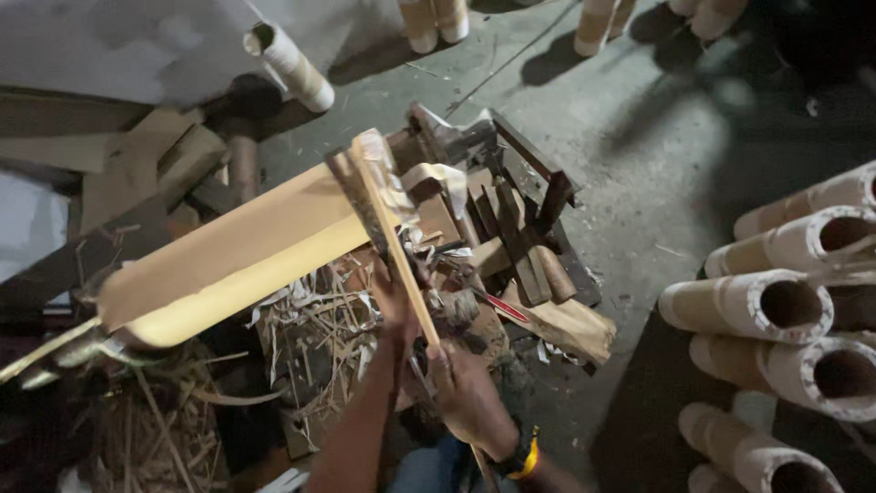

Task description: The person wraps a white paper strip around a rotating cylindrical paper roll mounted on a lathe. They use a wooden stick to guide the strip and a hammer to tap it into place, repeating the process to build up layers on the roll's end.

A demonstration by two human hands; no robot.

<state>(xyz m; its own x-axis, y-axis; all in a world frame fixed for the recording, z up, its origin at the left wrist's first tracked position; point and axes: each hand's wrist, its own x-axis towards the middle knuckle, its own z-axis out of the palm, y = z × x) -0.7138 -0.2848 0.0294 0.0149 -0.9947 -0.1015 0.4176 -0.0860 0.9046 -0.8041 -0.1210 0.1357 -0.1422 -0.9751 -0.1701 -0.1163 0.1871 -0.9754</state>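
A long pale-yellow bamboo pole (228, 260) lies from the lower left up to the middle. Across its near end stands a long flat wooden-handled tool (388, 219), with a dark metal edge at the top against the pole's end. My left hand (392, 306) grips the handle about halfway down. My right hand (467, 397), with a dark and yellow band on the wrist, grips the same handle lower, close to my body.
Cut bamboo tubes (785, 306) are stacked at the right. Behind the tool is a heap of wooden blocks and metal pieces (516, 233). Bamboo shavings (310, 333) cover the ground under the pole. More bamboo sections (287, 59) stand on the concrete floor (657, 146).
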